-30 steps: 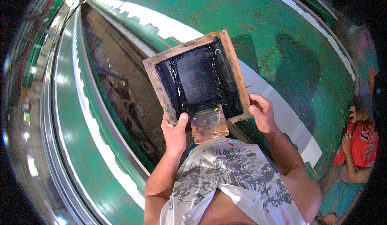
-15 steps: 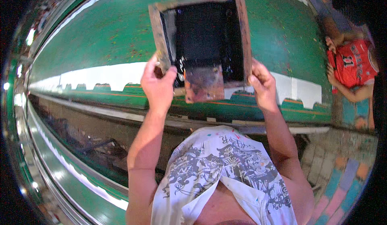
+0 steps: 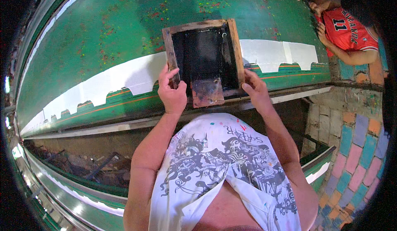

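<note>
Both hands hold a wooden screen printing frame (image 3: 237,49) by its two sides, above the near edge of a long green table. Black ink coats the inside of the frame. A stained flat squeegee (image 3: 207,93) lies at its near end, jutting over the near rim. My left hand (image 3: 173,93) grips the left side near the lower corner, thumb toward the inside and a finger partly stretched. My right hand (image 3: 257,91) closes round the right side, its fingers partly hidden behind the wood. White scalloped pieces (image 3: 142,73) lie in a row along the table under and beside the frame.
The green table (image 3: 103,36) is speckled with red and yellow paint and has a raised near edge. Across at the right, a person in a red jersey (image 3: 345,30) rests both hands at the table's end. Behind me runs a second green table (image 3: 74,202). Coloured paving (image 3: 351,160) lies at right.
The frame has come lower and nearer to the table's near edge, still held in both hands. The whole view has shifted, and the frame appears smaller.
</note>
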The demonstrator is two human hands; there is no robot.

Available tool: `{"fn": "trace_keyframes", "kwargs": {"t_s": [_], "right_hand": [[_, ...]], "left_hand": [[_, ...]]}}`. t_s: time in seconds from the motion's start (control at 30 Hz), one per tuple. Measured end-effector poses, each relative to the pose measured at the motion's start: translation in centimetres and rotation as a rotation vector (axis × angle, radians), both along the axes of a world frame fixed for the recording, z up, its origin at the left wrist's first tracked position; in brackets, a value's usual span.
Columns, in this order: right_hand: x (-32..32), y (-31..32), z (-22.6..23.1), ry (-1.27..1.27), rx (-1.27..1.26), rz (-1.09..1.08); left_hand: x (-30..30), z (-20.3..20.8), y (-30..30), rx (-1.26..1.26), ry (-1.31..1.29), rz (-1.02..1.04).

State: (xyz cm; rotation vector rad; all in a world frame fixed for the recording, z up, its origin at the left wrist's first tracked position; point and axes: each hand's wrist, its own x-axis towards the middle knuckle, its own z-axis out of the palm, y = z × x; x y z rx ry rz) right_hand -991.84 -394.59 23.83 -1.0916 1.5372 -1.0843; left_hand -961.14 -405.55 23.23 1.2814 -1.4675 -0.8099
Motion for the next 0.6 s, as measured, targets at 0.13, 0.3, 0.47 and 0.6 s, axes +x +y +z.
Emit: {"fn": "trace_keyframes", "kwargs": {"t_s": [0.13,0.3,0.47,0.6], "right_hand": [[0.6,1.8,-1.0,0.016,0.038,0.003],[0.5,2.4,-1.2,0.034,0.015,0.042],[0.3,2.6,-1.6,0.041,0.025,0.034],[0.4,2.5,-2.0,0.088,0.052,0.016]], "left_hand": [[0.8,-1.9,2.1,-0.063,-0.114,0.006],[0.7,-2.0,2.7,-0.039,-0.122,0.039],[0.7,-2.1,2.9,-0.069,-0.127,0.034],[0.5,-2.3,3.2,-0.103,-0.086,0.043]]}}
